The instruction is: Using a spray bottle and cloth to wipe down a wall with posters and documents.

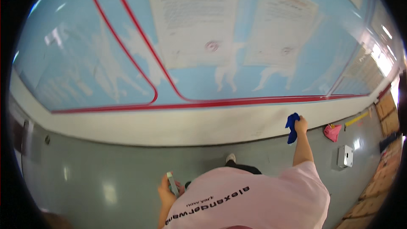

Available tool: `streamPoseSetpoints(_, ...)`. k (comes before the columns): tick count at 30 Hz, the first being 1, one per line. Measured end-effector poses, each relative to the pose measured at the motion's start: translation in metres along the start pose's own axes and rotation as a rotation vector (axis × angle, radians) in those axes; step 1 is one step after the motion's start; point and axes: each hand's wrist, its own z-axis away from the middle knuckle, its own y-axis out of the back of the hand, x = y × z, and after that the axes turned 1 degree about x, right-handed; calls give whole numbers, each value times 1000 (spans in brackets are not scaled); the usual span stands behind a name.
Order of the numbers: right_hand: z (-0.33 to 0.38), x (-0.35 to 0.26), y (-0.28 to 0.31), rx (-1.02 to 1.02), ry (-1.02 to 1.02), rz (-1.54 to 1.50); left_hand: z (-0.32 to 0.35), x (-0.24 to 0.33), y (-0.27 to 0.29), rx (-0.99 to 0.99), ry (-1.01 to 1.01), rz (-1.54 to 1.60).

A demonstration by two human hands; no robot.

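Observation:
My right hand (301,125) reaches out toward the wall's lower part, its fingers closed on a crumpled dark blue cloth (291,124). One end of the cloth hangs down beside my wrist. The contact between cloth and wall cannot be made out. Low at my left side, my left hand (163,187) is wrapped round a slim, pale grey-green object (172,184), whose kind is unclear. In front of me rises a light blue wall panel (203,82) with red lines and white figures. Two printed sheets, a larger one (195,25) and a smaller one (280,29), are on it.
A white wall base (203,127) meets the grey floor (140,165). To my right on the floor are a pink bag-like thing (332,132), a white box-shaped stool (345,156) and a yellow strip (356,119). Cardboard boxes (385,174) line the far right.

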Motion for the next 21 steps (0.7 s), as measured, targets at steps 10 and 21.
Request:
streamPoseSetpoints(10, 3, -17, 66, 436, -279, -654, -41, 22, -32, -267, -144, -40)
streamPoseSetpoints(21, -120, -132, 201, 450, 69, -1844, -55, 46, -90, -70, -89, 7)
